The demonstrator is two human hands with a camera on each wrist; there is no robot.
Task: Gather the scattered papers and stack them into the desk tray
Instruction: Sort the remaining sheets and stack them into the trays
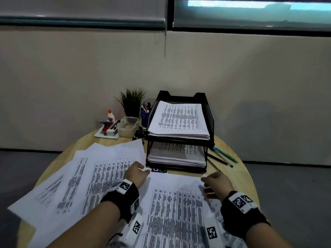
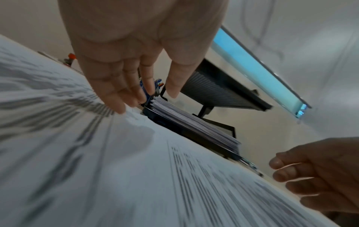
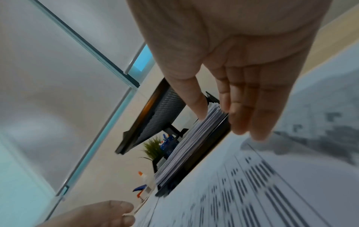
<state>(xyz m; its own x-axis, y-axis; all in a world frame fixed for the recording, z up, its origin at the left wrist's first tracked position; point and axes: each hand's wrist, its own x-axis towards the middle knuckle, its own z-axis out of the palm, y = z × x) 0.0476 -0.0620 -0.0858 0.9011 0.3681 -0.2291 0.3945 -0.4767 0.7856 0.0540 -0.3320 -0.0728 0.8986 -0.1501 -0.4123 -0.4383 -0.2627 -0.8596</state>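
Note:
A black two-tier mesh desk tray (image 1: 210,111) stands at the back of the round wooden table (image 1: 53,163). Its top tier holds a stack of printed papers (image 1: 179,120), and the lower tier holds another stack (image 1: 177,158). Loose printed sheets (image 1: 86,176) fan out on the left, and one sheet (image 1: 175,212) lies in front of the tray. My left hand (image 1: 138,173) (image 2: 143,98) has straight fingers, with the tips on that sheet's far left corner. My right hand (image 1: 215,183) (image 3: 231,126) is also straight-fingered, just over the sheet's far right corner.
Left of the tray stand a potted plant (image 1: 131,102), a blue pen cup (image 1: 144,116), a clear plastic box (image 1: 128,126), a glue bottle (image 1: 110,115) and a stapler (image 1: 107,127). Pens (image 1: 223,156) lie to the right of the tray. The table edge curves close on both sides.

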